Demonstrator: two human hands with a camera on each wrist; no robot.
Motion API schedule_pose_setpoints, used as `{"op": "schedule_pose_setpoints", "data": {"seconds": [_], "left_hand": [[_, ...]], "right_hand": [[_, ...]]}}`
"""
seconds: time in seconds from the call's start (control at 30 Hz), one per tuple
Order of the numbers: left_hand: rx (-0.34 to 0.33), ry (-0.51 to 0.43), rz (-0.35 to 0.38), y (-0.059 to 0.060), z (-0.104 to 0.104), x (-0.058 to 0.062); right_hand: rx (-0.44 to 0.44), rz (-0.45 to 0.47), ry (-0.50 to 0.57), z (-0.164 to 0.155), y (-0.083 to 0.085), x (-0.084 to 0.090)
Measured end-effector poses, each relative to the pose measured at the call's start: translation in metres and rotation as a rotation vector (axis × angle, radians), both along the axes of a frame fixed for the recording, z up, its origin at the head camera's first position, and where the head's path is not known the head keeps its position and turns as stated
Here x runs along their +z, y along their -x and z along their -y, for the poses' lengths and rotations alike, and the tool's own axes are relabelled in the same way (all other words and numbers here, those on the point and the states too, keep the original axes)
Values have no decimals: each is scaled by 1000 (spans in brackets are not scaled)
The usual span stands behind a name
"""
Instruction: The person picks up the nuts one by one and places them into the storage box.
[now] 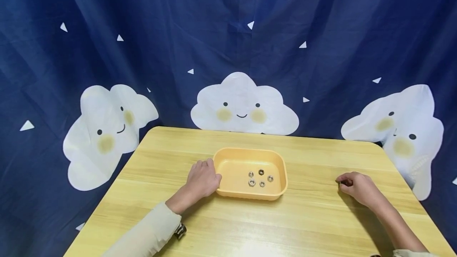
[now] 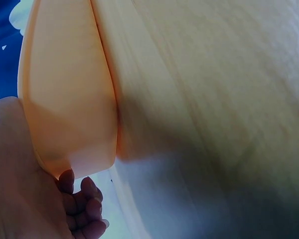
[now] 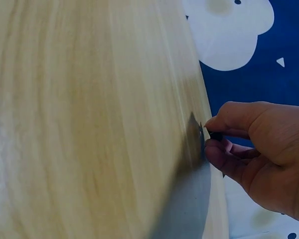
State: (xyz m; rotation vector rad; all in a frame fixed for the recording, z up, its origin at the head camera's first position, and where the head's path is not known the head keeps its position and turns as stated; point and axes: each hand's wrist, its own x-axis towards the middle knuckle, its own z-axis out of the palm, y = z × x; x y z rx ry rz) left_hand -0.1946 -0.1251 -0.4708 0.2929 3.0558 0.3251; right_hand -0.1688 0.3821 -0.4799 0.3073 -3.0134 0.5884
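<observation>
left hand (image 1: pixel 203 179) against tray (image 1: pixel 250 195) edge, right hand (image 1: pixel 358 187) pinching nut (image 1: pixel 344 183)

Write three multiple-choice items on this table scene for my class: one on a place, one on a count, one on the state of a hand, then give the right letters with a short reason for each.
1. Where does the left hand rest?
A. Against the left end of the tray
B. Inside the tray
C. At the far edge of the table

2. How many nuts lie in the tray?
A. Two
B. Five
C. Nine

3. What is the right hand doing?
A. Lying flat and spread
B. Pinching a small dark thing at its fingertips
C. Gripping the tray

Key:
1 A, since the head view shows the hand by the tray's left wall.
2 B, since five small metal nuts can be counted on the tray floor.
3 B, since the right wrist view shows thumb and forefinger closed on the small dark thing.
</observation>
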Motion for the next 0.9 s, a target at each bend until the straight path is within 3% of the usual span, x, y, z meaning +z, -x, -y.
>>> {"op": "schedule_pose_setpoints", "data": {"seconds": [0.47, 0.9], "left_hand": [[5, 9, 2, -1, -1, 2], [2, 19, -2, -1, 0, 2]], "right_hand": [[5, 17, 46, 10, 7, 11], [31, -69, 78, 31, 12, 27]]}}
